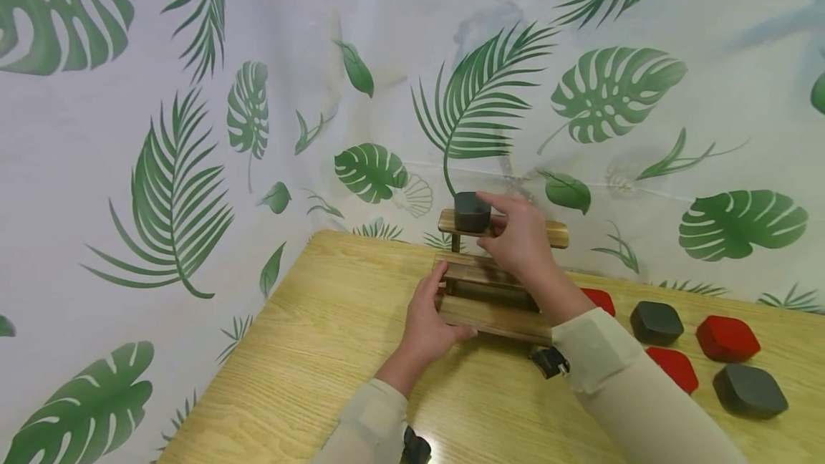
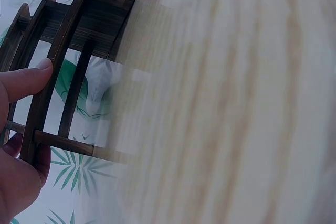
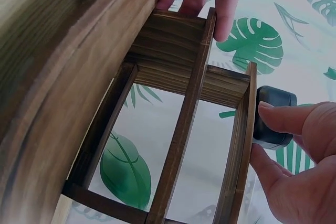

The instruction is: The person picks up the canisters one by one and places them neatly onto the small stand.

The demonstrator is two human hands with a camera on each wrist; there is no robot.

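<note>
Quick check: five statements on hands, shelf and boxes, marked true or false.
1. The right hand holds a dark box. True.
2. The left hand touches nothing. False: it grips the wooden shelf.
3. That box is at the right end of the top tier. False: left end, in the head view.
4. Red boxes lie on the table, right of the shelf. True.
5. All boxes on the table are red. False: dark boxes lie there too.

A white backdrop (image 1: 399, 13) with green leaf prints, along two sides of a yellowish wood-grain tabletop (image 1: 290, 349).
</note>
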